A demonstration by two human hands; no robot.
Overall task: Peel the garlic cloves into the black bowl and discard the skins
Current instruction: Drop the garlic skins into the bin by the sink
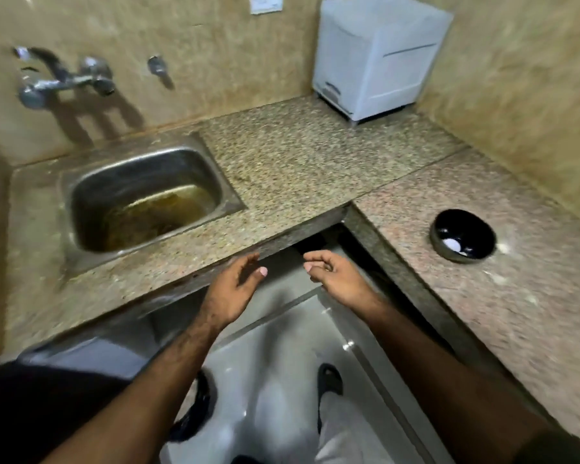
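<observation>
The head view is showing, far to the left of the hands, a steel sink (pixel 141 199) set into the desk (pixel 302 162), holding murky brownish water. The left hand (pixel 235 287) is hovering at the desk's front edge, fingers loosely spread and grasping nothing; just beside it, the right hand (pixel 335 275) is hanging over the floor gap with fingers loosely curled, and whether anything small is pinched there I cannot tell. Well to the right of both hands, the black bowl (pixel 462 235) is sitting upright on the desk, mouth facing up, round and so without a long axis. Inside it a pale peeled garlic clove (pixel 452 244) is lying, too blurred to give its pointing or long axis. Judging by its look, the clove is likely handling light, firm and a little slick once bare, best pinched at its sides between fingertips; the bowl seems rigid and is probably best taken at the rim. Pale flecks (pixel 502 248), possibly skins, are lying just beside the bowl.
</observation>
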